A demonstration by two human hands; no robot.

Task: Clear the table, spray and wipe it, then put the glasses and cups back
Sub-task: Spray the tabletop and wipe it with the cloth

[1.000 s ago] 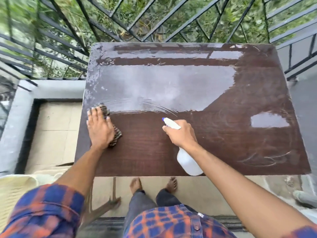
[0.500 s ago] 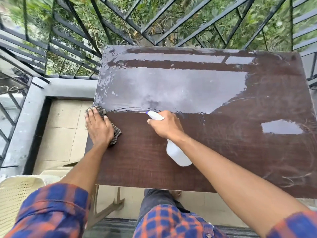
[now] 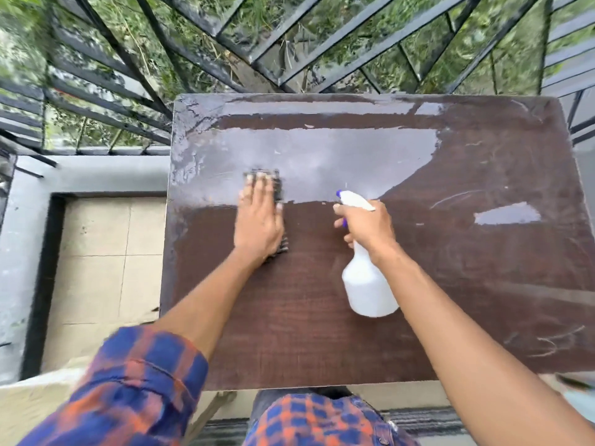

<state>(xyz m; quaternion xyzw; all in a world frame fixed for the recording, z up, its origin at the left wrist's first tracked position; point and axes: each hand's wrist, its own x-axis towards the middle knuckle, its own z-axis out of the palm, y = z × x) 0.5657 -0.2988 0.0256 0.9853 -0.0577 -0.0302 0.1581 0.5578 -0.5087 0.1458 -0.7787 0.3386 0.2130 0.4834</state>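
Over the table's (image 3: 322, 342) front half, right of centre, the spray bottle (image 3: 367, 284) is held tilted, the right hand (image 3: 367, 226) curled round its neck with fingers at the trigger. Judged risk: a stray squeeze would wet the dry-looking strip along the front edge. Left of centre, the left hand (image 3: 259, 226) lies flat, fingers (image 3: 257, 194) straight, pressing the dark cloth (image 3: 277, 185) at the near margin of the wet film (image 3: 338, 156) across the far half; the arm is well extended, so the band along the far edge by the railing (image 3: 289, 43) may be left streaked, and no glasses or cups are in view.
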